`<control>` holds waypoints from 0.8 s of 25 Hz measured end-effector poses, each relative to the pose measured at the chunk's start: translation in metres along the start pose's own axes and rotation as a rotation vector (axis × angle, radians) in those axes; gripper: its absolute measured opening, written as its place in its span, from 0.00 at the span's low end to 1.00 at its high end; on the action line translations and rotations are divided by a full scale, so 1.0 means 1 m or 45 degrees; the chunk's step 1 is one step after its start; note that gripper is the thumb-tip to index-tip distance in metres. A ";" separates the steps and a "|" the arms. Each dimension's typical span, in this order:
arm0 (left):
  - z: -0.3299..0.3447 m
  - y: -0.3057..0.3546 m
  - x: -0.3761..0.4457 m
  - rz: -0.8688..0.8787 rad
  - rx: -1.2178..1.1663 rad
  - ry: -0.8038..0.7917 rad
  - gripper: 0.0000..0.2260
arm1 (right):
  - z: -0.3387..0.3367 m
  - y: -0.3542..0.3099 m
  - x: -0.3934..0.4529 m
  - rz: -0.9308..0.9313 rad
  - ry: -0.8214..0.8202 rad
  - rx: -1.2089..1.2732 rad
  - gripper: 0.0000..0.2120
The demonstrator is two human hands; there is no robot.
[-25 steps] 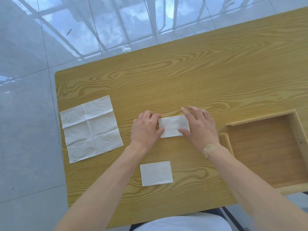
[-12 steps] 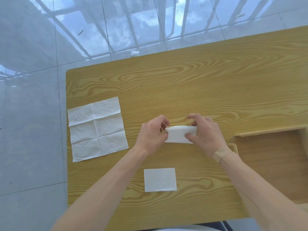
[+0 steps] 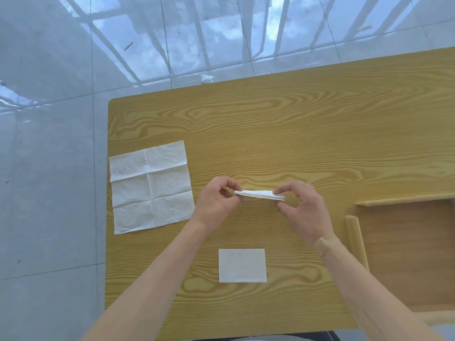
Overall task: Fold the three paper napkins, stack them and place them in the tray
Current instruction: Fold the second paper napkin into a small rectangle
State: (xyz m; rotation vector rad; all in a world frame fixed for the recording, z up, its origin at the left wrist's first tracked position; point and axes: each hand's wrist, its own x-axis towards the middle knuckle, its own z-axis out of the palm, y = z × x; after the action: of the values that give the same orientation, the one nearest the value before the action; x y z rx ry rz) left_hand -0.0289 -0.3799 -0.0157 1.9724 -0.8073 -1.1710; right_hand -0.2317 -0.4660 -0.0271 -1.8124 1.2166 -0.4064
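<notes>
A folded white napkin [image 3: 258, 194] is held off the table, seen almost edge-on. My left hand [image 3: 216, 203] pinches its left end and my right hand [image 3: 301, 207] pinches its right end. A second folded napkin [image 3: 242, 265] lies flat on the table nearer to me, between my forearms. A third napkin [image 3: 150, 187] lies unfolded and creased at the table's left edge. The wooden tray [image 3: 355, 239] sits at the right, partly cut off by the frame, and nothing shows inside it.
The wooden table [image 3: 270, 134] ends at the left just beside the unfolded napkin. Beyond its far and left edges is a glossy tiled floor [image 3: 49, 193], with a small white scrap [image 3: 206, 79] lying near the far edge.
The napkin that my hands pressed flat on the table has been picked up and turned nearly edge-on, held by both ends. The camera view has shifted, so the table sits further right and lower.
</notes>
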 end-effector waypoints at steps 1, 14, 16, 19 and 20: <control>0.000 -0.004 0.001 -0.020 0.011 -0.011 0.06 | 0.003 0.003 0.000 0.039 -0.004 -0.007 0.12; 0.003 -0.015 -0.006 -0.021 0.038 0.031 0.01 | 0.015 0.004 -0.008 0.294 0.020 0.195 0.06; 0.005 -0.016 -0.015 -0.065 -0.019 0.014 0.02 | 0.014 0.005 -0.015 0.362 -0.004 0.273 0.05; 0.009 -0.023 -0.037 -0.115 -0.084 -0.005 0.02 | 0.013 0.005 -0.033 0.398 -0.037 0.347 0.07; 0.011 -0.027 -0.045 -0.140 -0.106 -0.010 0.02 | 0.015 0.006 -0.040 0.425 -0.050 0.375 0.07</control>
State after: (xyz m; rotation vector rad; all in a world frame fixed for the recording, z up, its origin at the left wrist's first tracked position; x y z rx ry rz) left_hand -0.0521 -0.3316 -0.0202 1.9653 -0.6501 -1.2563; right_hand -0.2436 -0.4244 -0.0319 -1.3344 1.3270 -0.3366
